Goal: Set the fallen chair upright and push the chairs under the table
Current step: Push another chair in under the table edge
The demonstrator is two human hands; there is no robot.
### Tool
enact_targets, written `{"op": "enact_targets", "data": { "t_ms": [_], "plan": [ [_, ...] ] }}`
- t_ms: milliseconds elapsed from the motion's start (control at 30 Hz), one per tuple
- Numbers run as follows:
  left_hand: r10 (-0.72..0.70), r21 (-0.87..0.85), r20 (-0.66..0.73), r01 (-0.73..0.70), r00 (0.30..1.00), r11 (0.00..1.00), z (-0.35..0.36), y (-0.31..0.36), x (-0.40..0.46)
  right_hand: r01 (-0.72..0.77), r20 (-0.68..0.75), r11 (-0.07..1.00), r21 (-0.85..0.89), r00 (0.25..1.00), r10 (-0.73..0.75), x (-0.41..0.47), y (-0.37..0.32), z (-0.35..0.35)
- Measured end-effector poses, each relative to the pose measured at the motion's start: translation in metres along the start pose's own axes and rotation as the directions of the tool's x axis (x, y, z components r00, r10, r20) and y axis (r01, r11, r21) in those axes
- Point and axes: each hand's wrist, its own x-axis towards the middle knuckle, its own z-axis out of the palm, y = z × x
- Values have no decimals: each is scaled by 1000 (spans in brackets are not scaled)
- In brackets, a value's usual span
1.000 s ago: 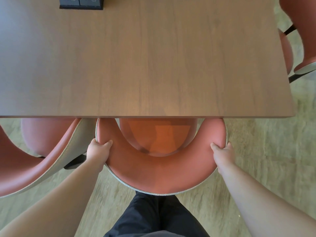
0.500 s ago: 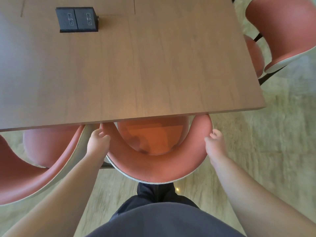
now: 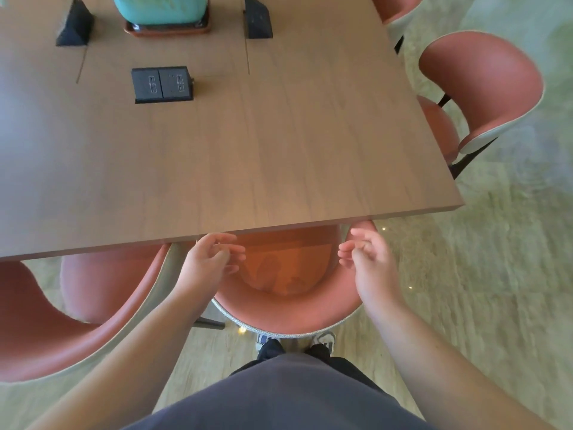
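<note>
Table [image 3: 263, 144]: big wood-grain top, filling most of the view, near edge running just above both hands.
Middle chair [image 3: 288, 315]: salmon-pink shell chair with a pale speckled rim, upright, seat tucked partly under the table's near edge, curved back sticking out toward the person.
Left hand [image 3: 210, 259]: hanging over the chair's left side, fingers loosely curled and apart, gripping nothing as far as I can see.
Right hand [image 3: 369, 259]: same deal on the right side, fingers relaxed and half-curled, holding nothing; can't tell if it brushes the backrest edge.
Left chair [image 3: 62, 330]: another pink one, just beside the middle chair, angled, seat only partly under the table.
Right-end chair [image 3: 483, 88]: upright at the table's short end, seat edge under the top, back out over the floor.
Far chair [image 3: 397, 10]: only a bit visible at the top edge.
Power socket box [image 3: 161, 84]: black, sunk in the tabletop.
Teal pot [image 3: 159, 9]: sits on a brown tray at the far side, between two black wedge blocks [image 3: 257, 20].
Shoes [image 3: 325, 338]: toes poking out right behind the middle chair's back.
Floor [image 3: 496, 274]: pale, streaky, stone-like.
</note>
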Motion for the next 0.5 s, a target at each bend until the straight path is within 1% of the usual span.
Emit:
{"op": "enact_targets", "data": {
  "t_ms": [133, 267, 367, 500],
  "plan": [
    [110, 14, 5, -110, 994, 994, 2, 33, -7, 63, -16, 995, 80, 998, -62, -1, -20, -12],
    [190, 18, 7, -190, 982, 982, 23, 67, -17, 105, -36, 985, 135, 994, -101, -1, -36, -45],
    [258, 11, 34, -259, 965, 966, 57, 91, -30, 135, -71, 979, 152, 990, -125, -1, -47, -83],
    [364, -19, 103, -364, 926, 931, 126, 121, -57, 198, -103, 969, 149, 977, -184, 0, -57, -149]
  ]
}}
